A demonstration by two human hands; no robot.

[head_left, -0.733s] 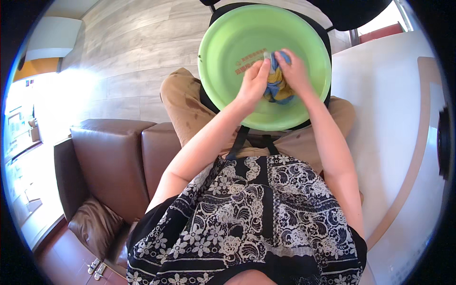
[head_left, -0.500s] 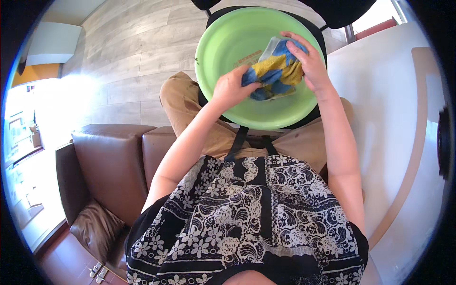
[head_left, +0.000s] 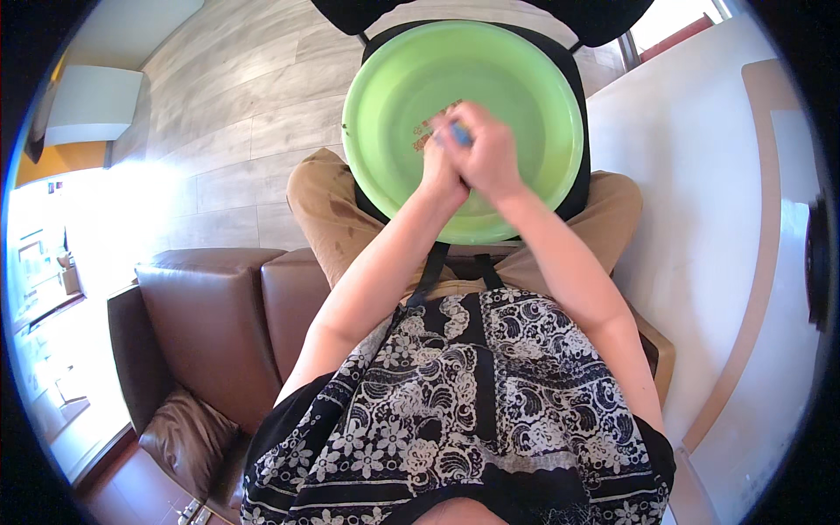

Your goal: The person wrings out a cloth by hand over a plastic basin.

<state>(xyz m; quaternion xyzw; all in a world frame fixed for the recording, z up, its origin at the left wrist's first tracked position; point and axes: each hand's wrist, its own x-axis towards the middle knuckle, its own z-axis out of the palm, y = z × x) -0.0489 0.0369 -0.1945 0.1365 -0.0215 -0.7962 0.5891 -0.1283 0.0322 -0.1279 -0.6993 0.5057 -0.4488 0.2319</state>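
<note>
Over the green plastic basin point(head_left: 534, 96), which has red markings on its bottom, my right hand point(head_left: 486, 153) is closed on a bunched cloth point(head_left: 459, 135), of which only a small blue bit shows. My left hand point(head_left: 437, 166) is pressed against it, just left of and partly beneath the right, gripping the same cloth; most of its fingers are hidden. The rest of the cloth is covered by my hands, and motion blurs them a little.
The basin rests on a black seat point(head_left: 570, 83) between my bent knees. A brown leather sofa point(head_left: 197, 324) lies at lower left, a white surface point(head_left: 700, 192) with a tan strip along the right, and a white boxy piece point(head_left: 92, 101) at upper left over wood-look flooring.
The blue-and-yellow cloth, spread between both hands half a second ago, is now crumpled inside them. My hands have come together, the right moving down and leftward across the left.
</note>
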